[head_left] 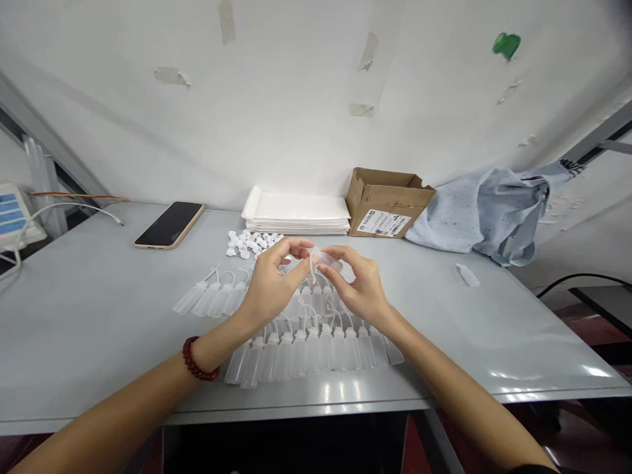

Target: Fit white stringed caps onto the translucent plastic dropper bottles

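Over the middle of the table, my right hand (359, 283) grips a small translucent plastic bottle (332, 261) by its body, tilted on its side. My left hand (276, 280) is closed at the bottle's neck end, where a thin white strap hangs down; whether a cap is in those fingers I cannot tell. Beneath both hands lie rows of similar bottles (312, 352) with thin curved straps at their necks. More such bottles (212, 299) lie left of my left wrist. Behind my left hand is a pile of small white caps (249, 242).
White padded envelopes (299, 214) are stacked at the wall beside an open cardboard box (388, 204). A phone (170, 225) lies at the back left, a light blue cloth (474, 214) at the back right. One lone bottle (467, 275) lies on the right.
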